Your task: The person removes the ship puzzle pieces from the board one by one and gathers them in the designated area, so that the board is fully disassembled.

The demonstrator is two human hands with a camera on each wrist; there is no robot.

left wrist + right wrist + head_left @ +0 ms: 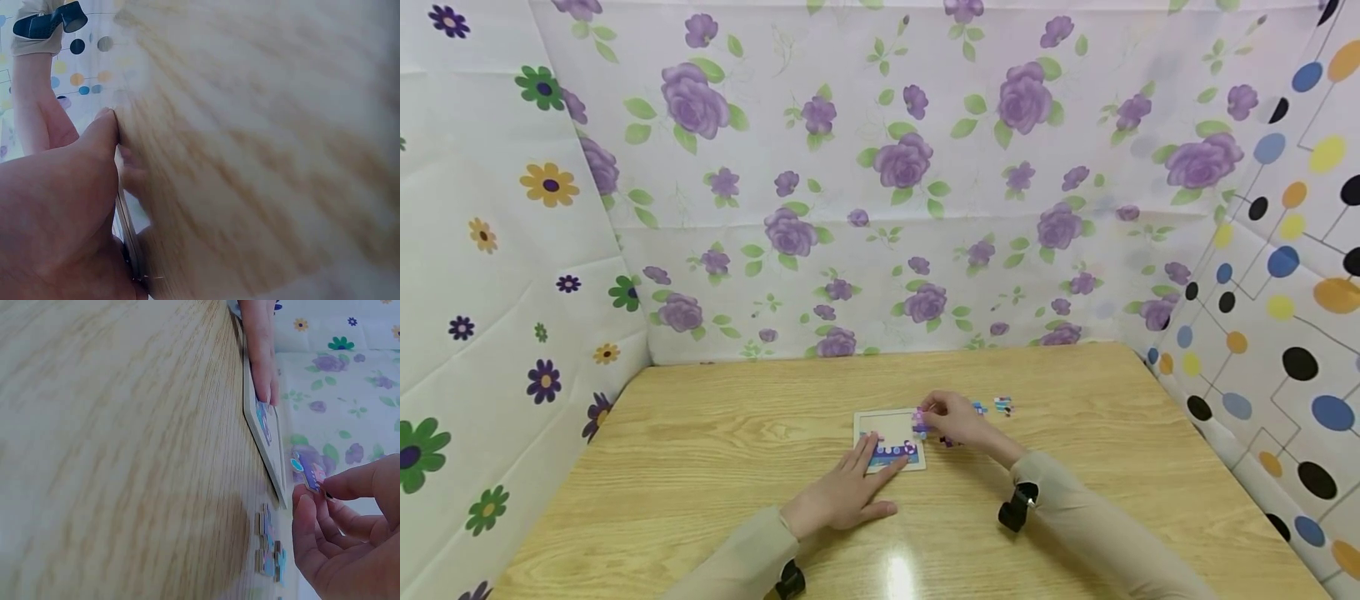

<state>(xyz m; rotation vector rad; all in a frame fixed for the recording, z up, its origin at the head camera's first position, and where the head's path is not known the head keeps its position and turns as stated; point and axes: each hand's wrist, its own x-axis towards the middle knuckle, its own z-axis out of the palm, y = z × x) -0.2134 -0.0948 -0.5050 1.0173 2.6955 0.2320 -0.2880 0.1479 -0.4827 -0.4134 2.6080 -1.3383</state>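
Observation:
A small jigsaw board [895, 426] with a pale rim lies on the table, its lower rows filled with purple and blue pieces. My left hand [838, 495] rests on the board's lower left with its fingers spread and straight. Over the board's right edge, my right hand [961, 420] pinches a purple and pink jigsaw piece [310, 473] between thumb and fingers. The right wrist view shows this piece raised off the surface. In the left wrist view the back of the left hand hides most of the board.
Loose jigsaw pieces [1004, 406] lie to the right of the board, some partly behind the right hand. The wooden table [730, 417] meets a flowered cloth [865, 250] at the back. Patterned cloths also hang at the left and right sides.

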